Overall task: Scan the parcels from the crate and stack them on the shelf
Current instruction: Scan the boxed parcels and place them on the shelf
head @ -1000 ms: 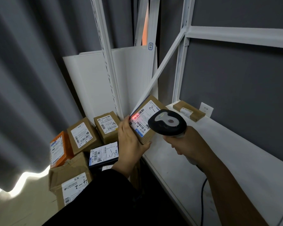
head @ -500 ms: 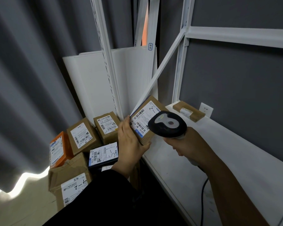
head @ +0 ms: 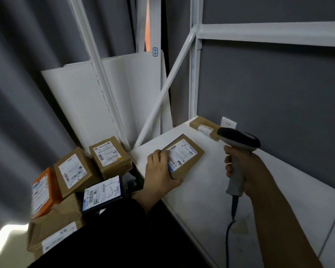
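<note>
Low on the left, the waiting parcels (head: 74,171) sit where they were a second ago: an orange one, several brown ones and a dark one with a white label. I cannot make out the crate's walls around them, so I judge there are at least five still to scan.

My left hand (head: 161,171) has come down and forward. A second ago it held the scanned parcel (head: 184,157) tilted up before the scanner with red light on the label. The light was gone half a second ago, which I take as the read being finished. Now that parcel lies flat on the shelf (head: 211,200), label up, near the front left corner. The hand still grips its near corner, fingers over the left edge and thumb at the near side, so it is placed but not let go.

Further back on the shelf, the small brown parcel (head: 203,127) has not moved. It lies well apart from the new one, so no stack is begun yet.

On the right, the scanner (head: 238,144) has drawn away from the label, its head raised above the shelf. My right hand (head: 242,167) stays wrapped round its handle, the cable (head: 229,233) hanging below. The hands are now well apart.
</note>
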